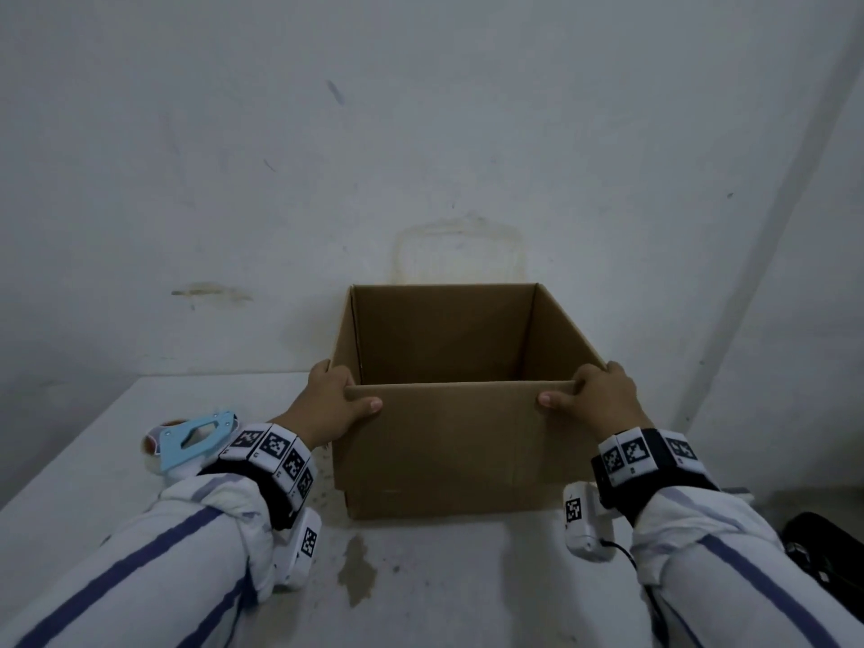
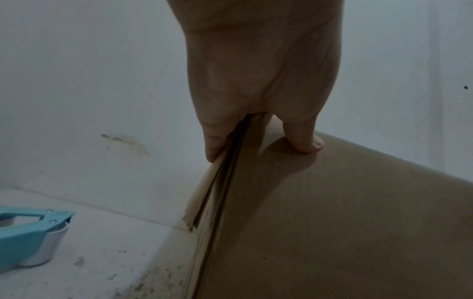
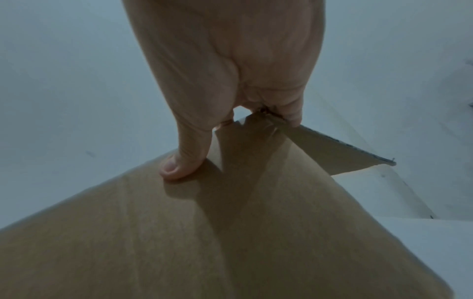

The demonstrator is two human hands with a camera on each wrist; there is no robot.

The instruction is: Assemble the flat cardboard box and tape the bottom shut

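Observation:
A brown cardboard box (image 1: 449,451) stands upright and squared open on the white table (image 1: 93,460), its top open toward me. My left hand (image 1: 334,404) grips the near left top corner, thumb on the front panel (image 2: 332,222) and fingers round the side edge. My right hand (image 1: 591,397) grips the near right top corner the same way, thumb pressed on the front panel (image 3: 179,232). A light blue tape dispenser (image 1: 189,439) lies on the table left of the box, behind my left wrist.
The stained white wall (image 1: 421,156) rises close behind the box. A black object (image 1: 823,549) sits past the table's right edge. A dark stain (image 1: 357,570) marks the table in front of the box.

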